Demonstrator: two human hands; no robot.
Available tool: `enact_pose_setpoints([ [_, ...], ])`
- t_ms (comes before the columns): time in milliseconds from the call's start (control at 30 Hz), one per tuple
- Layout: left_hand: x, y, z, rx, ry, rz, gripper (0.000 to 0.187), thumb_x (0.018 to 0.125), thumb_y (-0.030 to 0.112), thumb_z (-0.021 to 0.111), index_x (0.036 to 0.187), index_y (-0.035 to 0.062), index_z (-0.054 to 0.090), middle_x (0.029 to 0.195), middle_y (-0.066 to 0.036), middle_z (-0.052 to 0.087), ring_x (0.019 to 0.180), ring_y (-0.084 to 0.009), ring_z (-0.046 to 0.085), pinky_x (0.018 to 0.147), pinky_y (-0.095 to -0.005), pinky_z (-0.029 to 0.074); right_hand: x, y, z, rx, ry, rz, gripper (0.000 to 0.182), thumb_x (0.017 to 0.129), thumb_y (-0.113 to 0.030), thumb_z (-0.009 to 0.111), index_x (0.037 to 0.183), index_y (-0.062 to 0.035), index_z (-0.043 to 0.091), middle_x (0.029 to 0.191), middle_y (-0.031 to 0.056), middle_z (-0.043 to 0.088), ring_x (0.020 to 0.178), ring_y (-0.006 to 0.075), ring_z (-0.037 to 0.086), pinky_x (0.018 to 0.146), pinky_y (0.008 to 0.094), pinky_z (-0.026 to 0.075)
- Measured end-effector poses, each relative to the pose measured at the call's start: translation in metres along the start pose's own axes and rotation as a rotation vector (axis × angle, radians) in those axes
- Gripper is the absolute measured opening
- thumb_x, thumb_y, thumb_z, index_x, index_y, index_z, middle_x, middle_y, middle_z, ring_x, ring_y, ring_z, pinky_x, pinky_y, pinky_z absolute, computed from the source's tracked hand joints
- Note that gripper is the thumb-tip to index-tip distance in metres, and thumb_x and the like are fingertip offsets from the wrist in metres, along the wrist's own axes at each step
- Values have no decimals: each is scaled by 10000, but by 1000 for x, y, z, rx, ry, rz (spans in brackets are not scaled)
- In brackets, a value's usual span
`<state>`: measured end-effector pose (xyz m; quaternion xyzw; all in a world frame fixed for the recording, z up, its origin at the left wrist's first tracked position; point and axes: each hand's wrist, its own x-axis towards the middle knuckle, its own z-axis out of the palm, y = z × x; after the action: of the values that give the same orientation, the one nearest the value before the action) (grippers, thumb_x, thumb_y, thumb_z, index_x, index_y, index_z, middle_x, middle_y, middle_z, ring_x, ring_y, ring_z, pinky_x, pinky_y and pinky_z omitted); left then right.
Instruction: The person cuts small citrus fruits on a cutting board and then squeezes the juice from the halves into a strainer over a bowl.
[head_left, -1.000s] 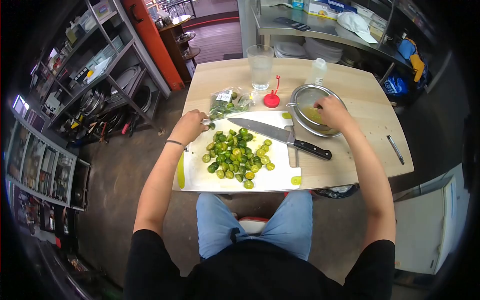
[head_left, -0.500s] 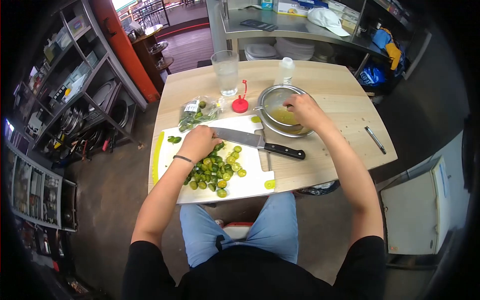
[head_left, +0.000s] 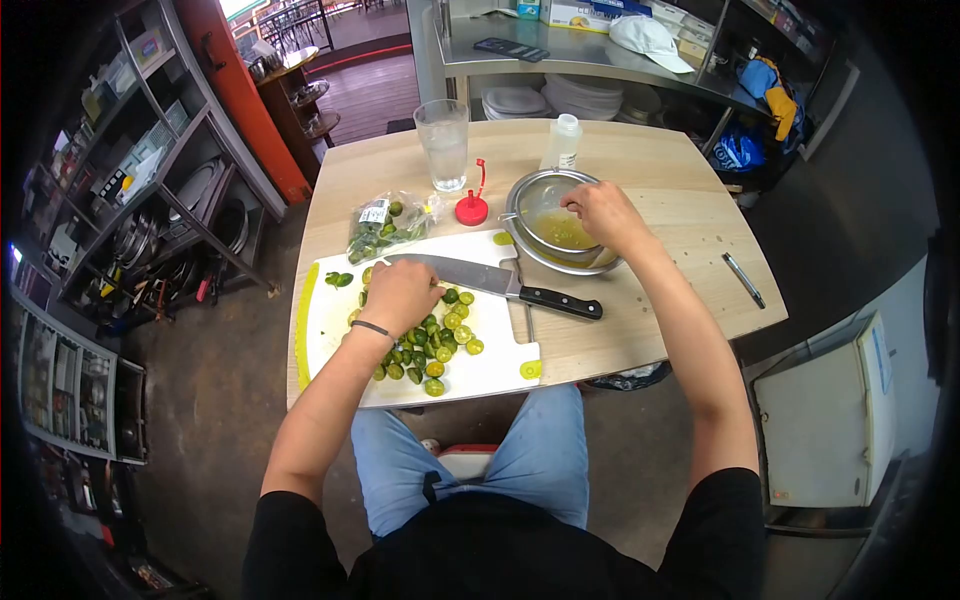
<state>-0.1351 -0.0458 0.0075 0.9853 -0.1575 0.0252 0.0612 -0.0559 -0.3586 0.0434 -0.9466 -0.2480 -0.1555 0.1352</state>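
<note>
My left hand (head_left: 402,296) reaches down over a white cutting board (head_left: 330,345). Its fingers curl in among halved small green limes (head_left: 436,350), and the hand covers whatever lies under them. Beside it, a black-handled kitchen knife (head_left: 540,299) lies across the board's far right part, its handle past the edge. Over a metal strainer (head_left: 530,236) my right hand (head_left: 607,215) is closed in a pinch; what it holds, if anything, is hidden. Yellowish liquid with bits shows inside the strainer, which rests in a metal bowl (head_left: 600,268).
Behind the board are a plastic bag of limes (head_left: 388,228), a red cap with spout (head_left: 471,208), a glass of water (head_left: 443,146) and a translucent bottle (head_left: 563,143). A pen (head_left: 743,279) lies at the table's right. Beyond stands a metal counter (head_left: 470,68).
My left hand has shifted right and a little nearer me, uncovering lime pieces to its left. My right hand stays pinched above the strainer. The view has shifted slightly.
</note>
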Motion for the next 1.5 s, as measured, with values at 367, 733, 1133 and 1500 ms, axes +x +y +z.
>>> enact_pose_setpoints([
  [367,-9,9,2,94,-9,45,187,777,221,655,923,135,735,883,-110,695,875,-273,657,828,-439,456,9,-12,-30,248,188,46,181,817,-14,579,936,-49,710,905,158,692,833,340,659,777,413,516],
  [733,-17,13,10,24,99,115,133,756,91,584,829,61,691,872,-132,641,843,-294,646,833,-453,438,2,-15,-19,165,104,74,178,841,-51,591,975,-21,704,945,194,680,892,371,641,814,428,502],
  [1133,-36,15,-2,-439,244,216,217,776,105,630,969,19,680,957,-177,651,865,-343,640,815,-419,523,-1,-11,10,51,44,86,216,750,26,573,900,-30,718,849,192,678,773,353,659,730,401,541],
  [1500,-51,12,2,-626,233,240,199,788,74,637,976,31,686,984,-149,653,896,-324,638,824,-396,525,34,-64,-7,178,-91,65,108,800,-33,609,869,-6,687,776,185,670,729,349,650,697,396,510],
])
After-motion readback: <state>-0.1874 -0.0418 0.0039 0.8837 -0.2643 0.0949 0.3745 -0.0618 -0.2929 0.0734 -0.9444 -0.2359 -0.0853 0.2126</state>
